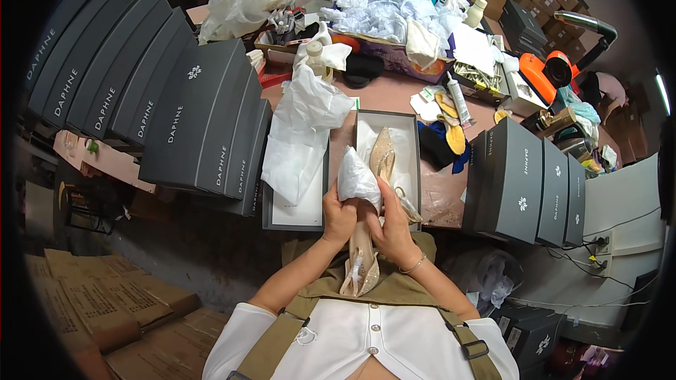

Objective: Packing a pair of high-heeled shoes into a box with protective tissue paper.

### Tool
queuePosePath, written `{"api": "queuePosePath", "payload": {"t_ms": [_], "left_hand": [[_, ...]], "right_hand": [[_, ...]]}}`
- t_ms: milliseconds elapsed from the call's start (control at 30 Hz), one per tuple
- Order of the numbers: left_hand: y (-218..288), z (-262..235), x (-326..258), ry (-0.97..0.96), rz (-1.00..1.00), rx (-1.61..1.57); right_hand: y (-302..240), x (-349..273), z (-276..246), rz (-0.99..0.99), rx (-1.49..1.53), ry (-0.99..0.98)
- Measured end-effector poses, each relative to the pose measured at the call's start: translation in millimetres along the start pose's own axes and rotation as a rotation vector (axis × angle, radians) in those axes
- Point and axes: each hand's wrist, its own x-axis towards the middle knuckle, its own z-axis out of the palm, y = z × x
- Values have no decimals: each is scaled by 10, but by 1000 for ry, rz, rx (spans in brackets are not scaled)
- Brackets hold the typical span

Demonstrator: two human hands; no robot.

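Between my hands is a beige glittery pointed shoe [360, 267], its heel end toward me. White tissue paper [358, 177] covers its toe end. My left hand [341, 217] is closed around the left side of the shoe and tissue. On the opposite side my right hand [389, 231] grips the shoe, its thumb and fingers bent along it. Just beyond, a matching glittery shoe [382, 156] lies in an open grey shoe box [417, 134] lined with white paper. Left of that box, a box lid [296, 216] lies under a crumpled white sheet [299, 134].
Stacked dark grey shoe boxes [193, 116] crowd the left, and more boxes [510, 183] stand at the right. A carton of crumpled tissue [384, 10], a glue tube [459, 100], yellow pads [454, 137] and an orange tool [539, 81] lie farther back. Flattened cardboard [120, 295] covers the lower-left floor.
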Motion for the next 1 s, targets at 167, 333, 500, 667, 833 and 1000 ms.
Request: {"api": "queuePosePath", "payload": {"t_ms": [167, 333, 500, 667, 833, 1000], "left_hand": [[199, 13, 2, -117, 47, 114], [106, -148, -41, -185, -66, -75], [99, -279, -61, -156, -179, -397], [269, -157, -7, -196, -46, -40], [188, -11, 74, -4, 10, -48], [120, 79, 92, -50, -25, -49]], "right_hand": [[46, 204, -198, -389, -369, 124], [145, 193, -184, -474, -257, -5], [278, 33, -82, -348, -58, 51], [-51, 138, -272, -73, 119, 0], [64, 234, -34, -158, 4, 101], [161, 130, -45, -118, 54, 137]]}}
